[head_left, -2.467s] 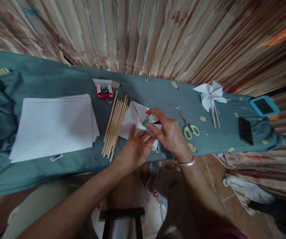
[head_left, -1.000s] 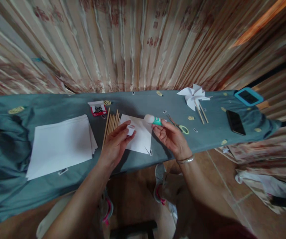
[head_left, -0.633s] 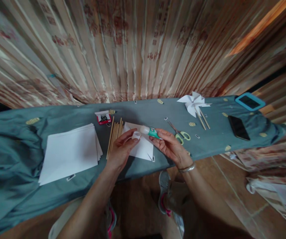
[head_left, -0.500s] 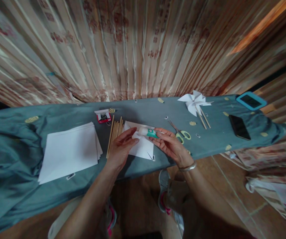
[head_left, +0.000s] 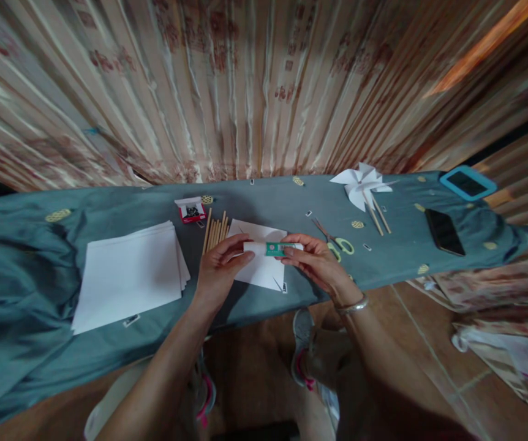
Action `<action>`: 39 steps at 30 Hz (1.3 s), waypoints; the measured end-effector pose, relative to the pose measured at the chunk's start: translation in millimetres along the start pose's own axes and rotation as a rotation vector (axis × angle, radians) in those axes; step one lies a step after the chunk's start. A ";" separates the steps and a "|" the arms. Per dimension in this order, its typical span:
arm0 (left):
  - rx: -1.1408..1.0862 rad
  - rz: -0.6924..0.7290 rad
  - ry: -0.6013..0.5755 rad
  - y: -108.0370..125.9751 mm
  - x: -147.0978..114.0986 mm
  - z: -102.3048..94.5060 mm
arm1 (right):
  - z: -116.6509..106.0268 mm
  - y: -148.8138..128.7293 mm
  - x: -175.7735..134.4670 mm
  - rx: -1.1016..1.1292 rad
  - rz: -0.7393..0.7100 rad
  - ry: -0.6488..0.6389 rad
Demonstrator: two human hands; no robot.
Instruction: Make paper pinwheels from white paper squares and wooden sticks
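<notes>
A white and green glue stick (head_left: 274,248) lies level between my two hands, over a cut square of white paper (head_left: 263,274). My left hand (head_left: 219,268) pinches its white end, where the cap sits. The fingers of my right hand (head_left: 318,262) close around the other end. Slits show near the corners of the paper square. Just left of it, partly behind my left hand, are several thin wooden sticks (head_left: 217,229). Scissors (head_left: 332,237) with light green handles rest close to my right hand.
A stack of white paper (head_left: 128,275) lies at the left. Behind the sticks is a small red box (head_left: 192,211) with dark contents. Paper pinwheels (head_left: 360,184) on sticks, a black phone (head_left: 445,231) and a blue-framed device (head_left: 468,183) are on the right.
The glue stick has turned from slightly tilted to level, and its white end now sits between my left fingertips. My hands stay over the paper square; the view has shifted slightly.
</notes>
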State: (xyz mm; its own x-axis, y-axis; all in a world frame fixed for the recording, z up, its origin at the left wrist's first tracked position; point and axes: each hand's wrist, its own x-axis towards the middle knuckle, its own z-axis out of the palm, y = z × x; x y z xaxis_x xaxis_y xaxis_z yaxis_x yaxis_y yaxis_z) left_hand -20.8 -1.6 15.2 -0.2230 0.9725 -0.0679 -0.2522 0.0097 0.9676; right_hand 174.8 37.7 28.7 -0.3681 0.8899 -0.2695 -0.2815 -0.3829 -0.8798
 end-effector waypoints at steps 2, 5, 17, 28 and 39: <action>0.007 -0.010 -0.002 -0.2 -0.3 -0.7 | 0.5 2.3 0.0 -0.008 0.018 -0.009; -0.033 -0.019 0.038 -2.3 0.6 -2.1 | 6.0 9.5 0.3 0.001 0.051 -0.028; -0.268 -0.083 0.084 5.5 -6.5 -10.8 | 59.4 41.4 5.2 0.145 0.111 -0.155; 0.220 0.001 0.212 19.8 4.0 -68.0 | 33.9 29.8 19.4 -0.300 -0.189 0.032; 0.623 -0.156 0.277 26.0 17.2 -95.6 | -2.5 17.8 -4.2 -1.095 -0.353 0.086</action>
State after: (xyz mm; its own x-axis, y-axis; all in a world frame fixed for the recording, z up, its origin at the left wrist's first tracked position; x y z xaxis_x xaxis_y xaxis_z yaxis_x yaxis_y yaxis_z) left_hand -121.2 -6.9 15.9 -0.4805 0.8547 -0.1963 0.2682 0.3564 0.8950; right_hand 173.5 27.7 13.2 -0.3488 0.9346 0.0703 0.5783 0.2736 -0.7685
